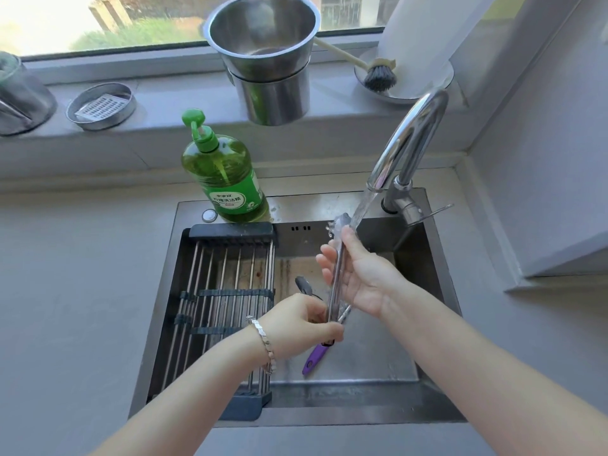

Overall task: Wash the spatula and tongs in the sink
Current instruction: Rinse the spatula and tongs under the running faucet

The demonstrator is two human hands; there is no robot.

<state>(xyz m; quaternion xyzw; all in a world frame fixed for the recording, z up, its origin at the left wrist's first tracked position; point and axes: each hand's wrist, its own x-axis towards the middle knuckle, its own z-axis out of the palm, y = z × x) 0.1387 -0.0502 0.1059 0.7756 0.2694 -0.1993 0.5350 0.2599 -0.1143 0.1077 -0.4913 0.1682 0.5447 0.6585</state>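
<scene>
Steel tongs (338, 278) stand nearly upright over the sink (437, 291), their tips under the running water from the faucet (408, 136). My left hand (302, 322) grips their lower end. My right hand (358, 274) has its thumb and fingers around the upper part of the tongs, palm toward me. A spatula with a purple handle (314, 357) lies in the sink basin below my hands; its dark head (303, 284) shows past my left hand.
A roll-up drying rack (217, 304) covers the sink's left part. A green dish-soap bottle (223, 172) stands on the rim behind it. On the windowsill are stacked steel pots (266, 60), a round tin (102, 105) and a dish brush (378, 75) on a plate.
</scene>
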